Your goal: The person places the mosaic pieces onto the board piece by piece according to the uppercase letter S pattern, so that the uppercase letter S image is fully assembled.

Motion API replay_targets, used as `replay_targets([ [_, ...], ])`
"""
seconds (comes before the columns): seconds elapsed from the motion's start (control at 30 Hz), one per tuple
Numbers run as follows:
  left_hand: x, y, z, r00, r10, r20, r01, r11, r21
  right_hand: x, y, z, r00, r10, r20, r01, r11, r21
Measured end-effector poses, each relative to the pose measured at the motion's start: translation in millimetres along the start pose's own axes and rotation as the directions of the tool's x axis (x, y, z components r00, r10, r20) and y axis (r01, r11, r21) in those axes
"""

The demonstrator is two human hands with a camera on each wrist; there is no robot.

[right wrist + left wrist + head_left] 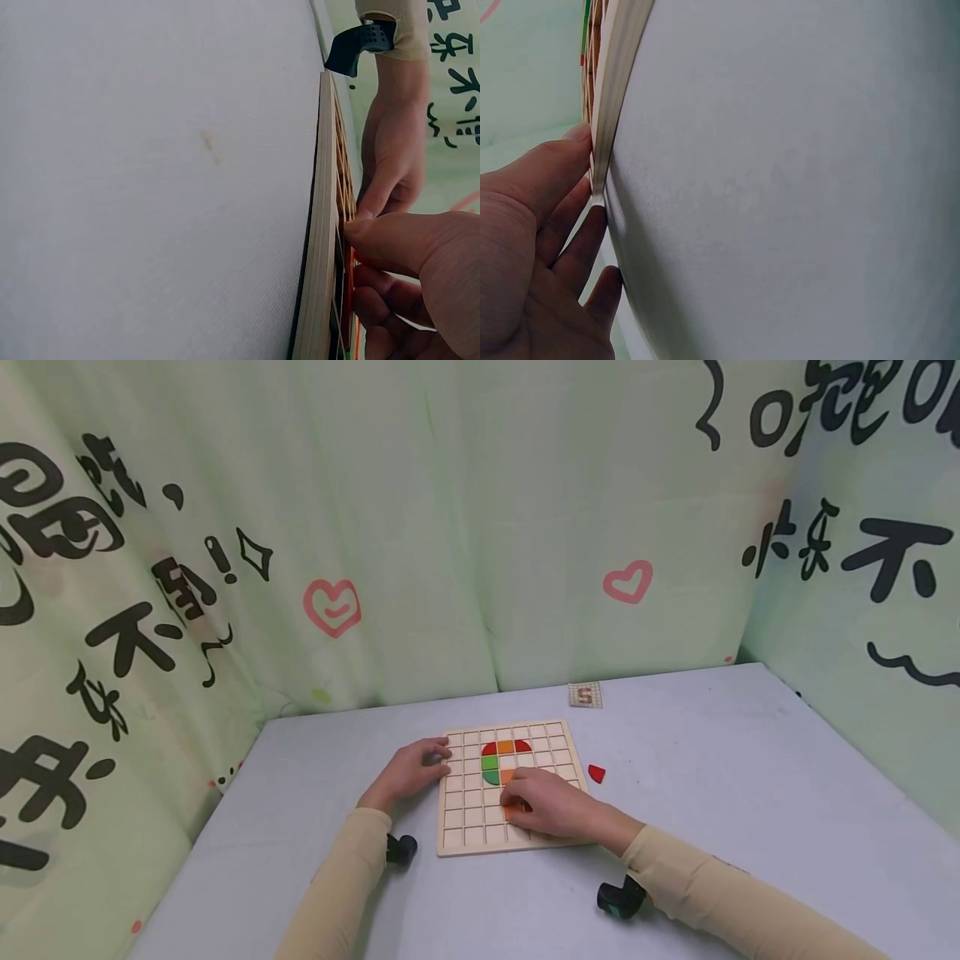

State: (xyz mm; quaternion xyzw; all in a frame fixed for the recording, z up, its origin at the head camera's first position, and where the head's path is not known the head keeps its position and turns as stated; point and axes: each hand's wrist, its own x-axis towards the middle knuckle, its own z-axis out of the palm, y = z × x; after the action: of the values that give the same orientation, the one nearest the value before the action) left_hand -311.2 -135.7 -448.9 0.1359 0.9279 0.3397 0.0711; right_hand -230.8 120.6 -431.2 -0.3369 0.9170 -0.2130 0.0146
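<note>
A wooden grid board (453, 839) lies on the table. My left hand (405, 772) touches its left edge, fingers loosely extended; the left wrist view shows the thumb (577, 135) against the rim. Over the board's lower middle, my right hand (555, 803) pinches an orange piece (510, 813), mostly hidden by the fingers. Above it on the grid sit a red quarter-round piece (490, 748), an orange square (506, 747), another red rounded piece (522, 746), a light green square (490, 762), a dark green quarter-round (491, 777) and an orange square (507, 774).
A loose red quarter-round piece (596, 773) lies on the table right of the board. Behind the board is a small pattern card (585, 695). Black wrist cameras (621, 898) hang below both sleeves. A printed curtain (465, 527) surrounds the white table (712, 760).
</note>
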Motion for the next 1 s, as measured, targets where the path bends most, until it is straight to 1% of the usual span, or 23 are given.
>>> replay_targets([
  [0.1, -0.2, 0.5, -1.2, 1.0, -0.007, 0.005, 0.007, 1.0, -0.003, 0.1, 0.0, -0.4, 1.0, 0.002, -0.002, -0.002, 1.0, 0.004],
  [0.2, -0.1, 0.5, -2.1, 1.0, 0.005, 0.006, -0.005, 1.0, 0.0, -1.2, 0.3, -2.4, 1.0, 0.023, -0.005, -0.023, 0.999, 0.03],
  [0.3, -0.1, 0.8, -2.3, 1.0, 0.004, 0.009, -0.004, 1.0, 0.0, -3.7, 3.5, -6.5, 0.997, 0.071, -0.009, -0.07, 0.996, 0.062],
  [0.43, -0.6, 1.5, -1.3, 1.0, -0.007, 0.01, 0.007, 1.0, 0.001, -10.9, 16.9, -16.0, 0.989, 0.146, -0.033, -0.142, 0.984, 0.103],
  [0.53, -1.0, 1.7, -0.8, 1.0, -0.017, 0.011, 0.017, 1.0, -0.001, -21.9, 32.5, -25.7, 0.978, 0.202, -0.055, -0.193, 0.972, 0.138],
  [0.6, -1.4, 1.9, -0.8, 1.0, -0.018, 0.011, 0.018, 1.0, -0.003, -30.5, 44.6, -31.6, 0.966, 0.25, -0.066, -0.238, 0.96, 0.15],
  [0.73, -1.8, 2.0, -1.5, 1.0, -0.015, 0.007, 0.015, 1.0, 0.001, -47.4, 67.8, -42.4, 0.936, 0.336, -0.099, -0.324, 0.938, 0.125],
  [0.77, -1.9, 2.0, -1.5, 1.0, -0.014, 0.005, 0.014, 1.0, 0.002, -51.1, 72.8, -44.2, 0.928, 0.359, -0.102, -0.347, 0.93, 0.117],
  [0.83, -1.5, 1.7, -1.4, 1.0, -0.019, 0.007, 0.019, 1.0, -0.004, -58.5, 80.9, -47.9, 0.918, 0.385, -0.096, -0.376, 0.921, 0.099],
  [0.93, -1.2, 1.1, -0.8, 1.0, -0.02, 0.009, 0.02, 1.0, -0.01, -66.7, 88.5, -50.6, 0.912, 0.405, -0.068, -0.4, 0.913, 0.078],
  [1.0, -1.3, 0.9, -0.5, 1.0, -0.018, 0.009, 0.018, 1.0, -0.014, -69.2, 91.0, -51.1, 0.917, 0.395, -0.051, -0.391, 0.918, 0.072],
])
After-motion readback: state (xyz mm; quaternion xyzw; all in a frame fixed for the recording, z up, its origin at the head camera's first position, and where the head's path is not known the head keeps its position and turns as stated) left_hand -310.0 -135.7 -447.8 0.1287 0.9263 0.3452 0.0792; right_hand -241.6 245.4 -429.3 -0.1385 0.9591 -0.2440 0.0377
